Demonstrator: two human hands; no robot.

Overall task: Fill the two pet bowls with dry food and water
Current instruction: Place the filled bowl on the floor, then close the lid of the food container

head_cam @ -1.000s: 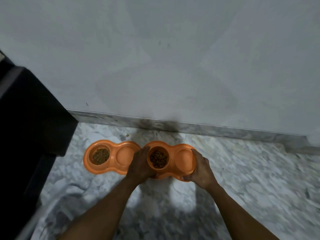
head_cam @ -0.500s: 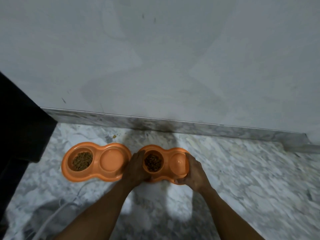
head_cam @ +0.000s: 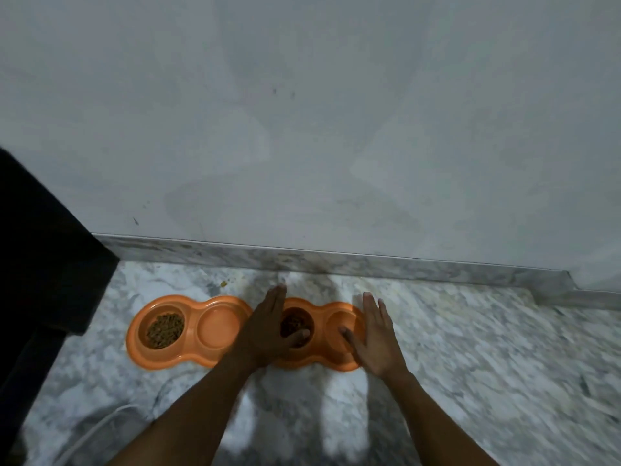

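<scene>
You've got both hands low over the near feeder [head_cam: 321,362], an orange double bowl lying flat on the marble floor [head_cam: 470,364], with the skirting [head_cam: 336,260] close by at twelve o'clock. Your left hand [head_cam: 265,327] covers its nine o'clock end, thumb reaching across the kibble well [head_cam: 295,321]. Your right hand [head_cam: 376,338] flanks the three o'clock end, thumb over the other well [head_cam: 336,316]. The grip is spread on both sides, fingers straight and pinching nothing. To me that suits steadying a bowl that has to sit level so nothing slops, though I can't tell whether your palms touch the rim. At nine o'clock, just beside it, the second feeder [head_cam: 192,331] carries kibble [head_cam: 165,331] in its outer well. Water in either smooth well? I can't call it from here. I'd judge this is final placement.
</scene>
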